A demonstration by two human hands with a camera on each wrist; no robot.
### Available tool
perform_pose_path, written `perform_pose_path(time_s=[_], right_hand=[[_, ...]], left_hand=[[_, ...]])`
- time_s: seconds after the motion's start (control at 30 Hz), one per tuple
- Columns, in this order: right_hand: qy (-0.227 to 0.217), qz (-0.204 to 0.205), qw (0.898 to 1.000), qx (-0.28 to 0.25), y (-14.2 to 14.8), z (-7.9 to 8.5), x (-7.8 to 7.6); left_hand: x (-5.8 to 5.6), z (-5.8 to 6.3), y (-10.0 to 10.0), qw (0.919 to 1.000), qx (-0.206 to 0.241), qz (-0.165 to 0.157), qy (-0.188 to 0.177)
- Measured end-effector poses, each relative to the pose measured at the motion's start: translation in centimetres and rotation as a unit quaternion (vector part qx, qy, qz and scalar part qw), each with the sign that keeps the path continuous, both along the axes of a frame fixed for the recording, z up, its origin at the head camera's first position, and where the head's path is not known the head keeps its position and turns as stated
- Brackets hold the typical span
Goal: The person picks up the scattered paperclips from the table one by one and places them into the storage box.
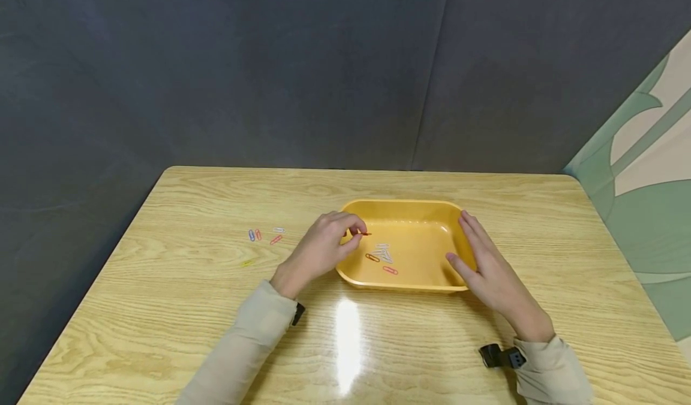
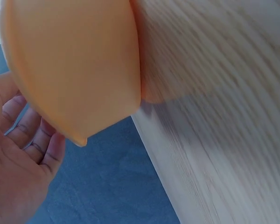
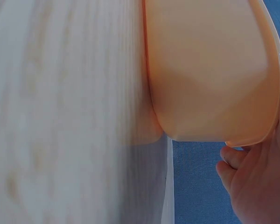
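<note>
My left hand [image 1: 326, 244] is over the left side of a yellow plastic tray [image 1: 418, 255], pinching a small red paper clip [image 1: 366, 234] between thumb and fingertips. Inside the tray lie several white paper clips [image 1: 383, 253], an orange paper clip [image 1: 372, 258] and a pink paper clip [image 1: 390, 270]. At the tray's right end, my right hand [image 1: 491, 276] rests against the rim with fingers straight and the thumb over the inside. Both wrist views show the tray's outer wall with a hand [image 2: 21, 154] beside its rim; the pinched clip is hidden there.
Left of the tray, loose on the wooden table [image 1: 178, 309], lie a blue paper clip [image 1: 251, 235], two red ones [image 1: 276, 239], a white one [image 1: 279, 230] and a yellow one [image 1: 247, 263]. A dark partition [image 1: 302, 81] stands behind the table's far edge.
</note>
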State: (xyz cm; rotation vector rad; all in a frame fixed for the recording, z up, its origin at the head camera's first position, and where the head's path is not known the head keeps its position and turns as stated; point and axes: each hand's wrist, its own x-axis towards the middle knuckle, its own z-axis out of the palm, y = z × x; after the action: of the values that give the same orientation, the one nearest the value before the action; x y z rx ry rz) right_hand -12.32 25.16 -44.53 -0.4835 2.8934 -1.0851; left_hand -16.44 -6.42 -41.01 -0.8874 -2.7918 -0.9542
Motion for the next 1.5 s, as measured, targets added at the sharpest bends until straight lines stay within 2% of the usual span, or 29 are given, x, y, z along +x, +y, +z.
perform_pose_path(time_s=[0.4, 0.83, 1.17, 1.5], right_hand=[[-0.002, 0.001, 1.0, -0.001, 0.0, 0.0, -0.1], [0.001, -0.002, 1.0, -0.001, -0.1, -0.1, 0.0], [0.001, -0.001, 1.0, -0.001, -0.1, 0.0, 0.1], [0.003, -0.004, 1.0, 0.002, 0.0, -0.1, 0.0]], left_hand=[[-0.3, -1.0, 1.2, 0.9998, -0.001, -0.018, -0.013], [0.0, -1.4, 2.7, 0.9986, -0.041, -0.02, -0.025], [-0.2, -1.7, 3.6, 0.9981, -0.051, -0.03, -0.015], [0.0, -1.8, 4.3, 0.9939, -0.102, -0.042, 0.003]])
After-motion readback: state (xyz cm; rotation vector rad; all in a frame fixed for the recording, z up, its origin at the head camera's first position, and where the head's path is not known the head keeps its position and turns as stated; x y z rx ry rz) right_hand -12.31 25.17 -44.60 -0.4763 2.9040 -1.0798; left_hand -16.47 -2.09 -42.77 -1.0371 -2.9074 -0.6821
